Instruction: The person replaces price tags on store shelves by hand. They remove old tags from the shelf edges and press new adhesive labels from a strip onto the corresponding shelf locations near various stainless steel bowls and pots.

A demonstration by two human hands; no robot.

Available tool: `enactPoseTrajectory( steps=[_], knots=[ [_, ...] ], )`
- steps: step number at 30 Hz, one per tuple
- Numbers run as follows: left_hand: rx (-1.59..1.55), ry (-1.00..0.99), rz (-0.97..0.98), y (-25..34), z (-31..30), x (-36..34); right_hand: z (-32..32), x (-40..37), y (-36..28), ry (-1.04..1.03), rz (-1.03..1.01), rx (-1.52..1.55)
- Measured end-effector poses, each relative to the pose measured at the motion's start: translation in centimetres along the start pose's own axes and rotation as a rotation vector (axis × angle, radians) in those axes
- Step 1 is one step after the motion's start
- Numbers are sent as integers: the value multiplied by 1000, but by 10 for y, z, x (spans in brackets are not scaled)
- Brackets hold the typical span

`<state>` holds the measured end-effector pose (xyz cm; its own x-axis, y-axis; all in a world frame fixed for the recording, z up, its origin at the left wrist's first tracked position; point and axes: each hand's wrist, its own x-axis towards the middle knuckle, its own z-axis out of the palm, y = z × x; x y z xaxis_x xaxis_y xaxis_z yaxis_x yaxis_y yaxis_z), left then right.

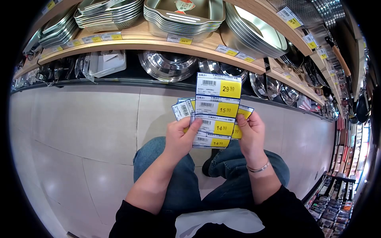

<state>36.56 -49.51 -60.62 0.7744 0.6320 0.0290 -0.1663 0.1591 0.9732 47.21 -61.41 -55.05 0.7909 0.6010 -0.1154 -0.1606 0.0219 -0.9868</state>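
A strip of yellow-and-white price tags (217, 104) is held up in front of me, with several tags joined one above another. The legible prices are 29.90, 15.90 and 14.90. My left hand (180, 135) pinches the strip's left edge, its thumb lying on the front. On the other side, my right hand (251, 133) grips the right edge between thumb and fingers. Further loose tags (183, 110) fan out behind the strip on both sides, partly hidden by it. A silver bracelet (258, 166) circles my right wrist.
Ahead, a wooden shelf (131, 43) bears stacked baking pans (184, 20) and round tins (254, 29), with price labels along its edge. Steel bowls (168, 65) and a white tray (106, 63) sit on the lower shelf. Pale floor tiles (83, 123) lie below my bent knees.
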Motion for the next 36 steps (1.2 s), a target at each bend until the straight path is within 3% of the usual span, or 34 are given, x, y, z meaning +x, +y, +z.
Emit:
enactPoseTrajectory(
  steps=[9,12,15,17,21,23,24,26,36],
  knots=[
    [-29,-100,-89,1,1,-1,4,-6,6,-119,0,96],
    [16,-104,-37,4,1,1,4,-5,1,-120,33,266],
    [71,-129,9,2,2,0,-3,-3,-3,-149,-31,227],
    [114,-134,2,3,2,0,-6,-3,-3,-101,-73,-87],
    [142,-132,42,0,3,-1,-3,-2,-3,-71,-150,-116],
    [72,-105,-32,1,6,-3,-3,-2,0,-85,-79,-52],
    [248,-139,34,-7,0,-4,7,3,5,-129,-90,-2],
    [119,-120,5,-4,5,-4,3,-4,2,-102,-55,-120],
    [330,-163,45,-3,6,-4,9,-3,7,-149,-60,-285]
  ],
)
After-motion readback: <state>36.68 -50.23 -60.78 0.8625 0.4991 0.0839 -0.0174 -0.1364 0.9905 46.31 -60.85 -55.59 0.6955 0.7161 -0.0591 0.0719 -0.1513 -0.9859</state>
